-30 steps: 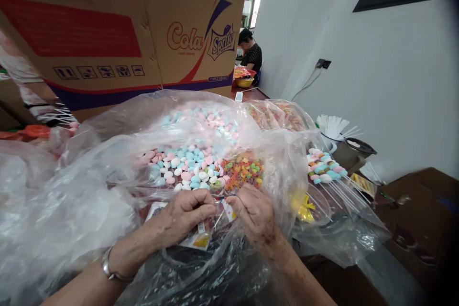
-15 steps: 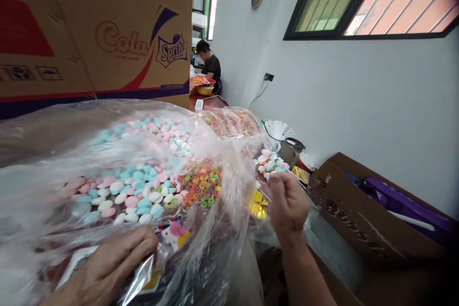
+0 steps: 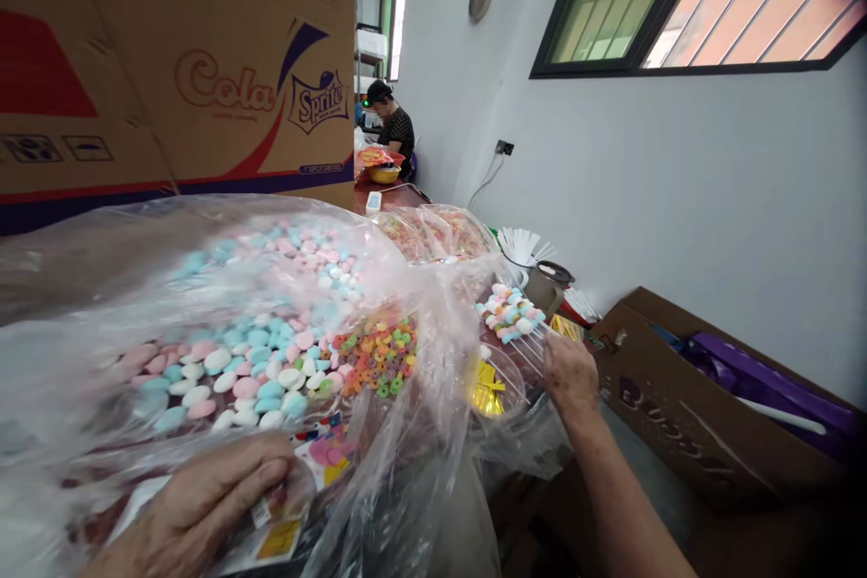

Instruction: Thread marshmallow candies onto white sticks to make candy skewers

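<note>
My left hand (image 3: pixel 203 497) lies low on the left, its thumb and fingers close together on a clear printed plastic bag (image 3: pixel 281 537); the fingertips are partly hidden. More printed packaging (image 3: pixel 331 452) lies just beyond its fingers. My right hand (image 3: pixel 571 372) is closed around the stick ends of candy skewers (image 3: pixel 511 312), threaded with pink, white and blue pieces; how many sticks it grips is unclear. Near that hand sits a round clear tub with gold twist ties (image 3: pixel 488 390). Pastel candies (image 3: pixel 250 370) and colourful ring candies (image 3: pixel 380 352) lie in a large clear plastic bag (image 3: pixel 443 352).
A large cardboard carton (image 3: pixel 169 63) stands at the back left. Bagged ring candies (image 3: pixel 440 230), a mug (image 3: pixel 545 284) and white sticks (image 3: pixel 525 246) are further back. A brown box (image 3: pixel 664 406) holding purple things stands right. A person (image 3: pixel 396 126) sits far off.
My right hand has moved slightly right, to the skewers' stick ends, uncovering more of the sticks and the tub. The left hand stays in place, and the clear plastic beneath it lies flatter.
</note>
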Motion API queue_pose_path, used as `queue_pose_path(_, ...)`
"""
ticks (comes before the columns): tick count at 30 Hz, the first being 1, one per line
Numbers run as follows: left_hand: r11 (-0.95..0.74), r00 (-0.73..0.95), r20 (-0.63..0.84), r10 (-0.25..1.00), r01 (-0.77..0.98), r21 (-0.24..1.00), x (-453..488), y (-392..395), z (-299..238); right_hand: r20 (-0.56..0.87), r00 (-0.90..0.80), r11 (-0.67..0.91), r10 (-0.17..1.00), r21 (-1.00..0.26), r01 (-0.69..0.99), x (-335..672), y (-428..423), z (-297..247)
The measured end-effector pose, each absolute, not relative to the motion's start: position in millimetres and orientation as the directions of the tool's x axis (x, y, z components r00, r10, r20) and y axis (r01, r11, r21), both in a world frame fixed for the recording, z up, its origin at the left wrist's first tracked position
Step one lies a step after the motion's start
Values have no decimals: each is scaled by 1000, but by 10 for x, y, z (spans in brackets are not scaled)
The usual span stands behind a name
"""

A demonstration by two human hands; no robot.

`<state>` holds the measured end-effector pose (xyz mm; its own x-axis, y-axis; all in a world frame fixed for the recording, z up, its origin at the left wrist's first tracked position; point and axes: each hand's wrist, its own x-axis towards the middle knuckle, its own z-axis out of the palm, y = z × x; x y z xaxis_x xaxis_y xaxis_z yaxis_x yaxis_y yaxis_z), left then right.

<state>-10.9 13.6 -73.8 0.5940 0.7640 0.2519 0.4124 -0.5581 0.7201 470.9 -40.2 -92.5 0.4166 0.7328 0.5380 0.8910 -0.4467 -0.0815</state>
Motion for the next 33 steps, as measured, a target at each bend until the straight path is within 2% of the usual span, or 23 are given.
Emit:
queue_pose_path(2,-514,619,181,764,415,751,-134,136,-704,590,418,-436,691,-121,892,4718,-483,-843)
queue_pose_path(4,-466,620,121,775,432,772,-133,134,-642,660,415,-338,626,-249,907,4646,-594,-728)
queue_pose_path(6,-431,615,80,785,449,783,-110,132,-566,718,395,-112,574,-409,906,4475,-711,-600)
queue_pose_path(7,-409,605,49,795,474,780,-94,131,-528,731,364,0,577,-446,895,4359,-762,-536)
queue_pose_path(8,-404,601,43,798,480,779,-80,132,-495,738,299,97,605,-441,892,4231,-803,-475)
queue_pose_path(11,-382,629,8,778,462,800,-65,141,-431,731,-15,324,682,-283,903,3839,-851,-318)
queue_pose_path(13,-376,647,10,762,430,821,-89,144,-418,708,-184,442,682,-199,875,3615,-819,-242)
queue_pose_path(15,-368,656,14,755,405,837,-130,138,-422,702,-285,524,652,-147,839,3442,-757,-188)
queue_pose_path(20,-337,664,0,747,380,861,-229,137,-447,700,-415,615,582,-45,787,3260,-615,-115)
queue_pose_path(24,-309,643,-42,765,422,852,-244,149,-392,685,-467,639,559,3,769,3260,-593,-101)
queue_pose_path(28,-289,643,-85,761,453,843,-249,166,-345,669,-501,656,550,26,755,3275,-596,-89)
queue_pose_path(33,-321,710,-110,695,444,837,-295,195,-356,646,-543,698,537,22,716,3277,-559,-51)
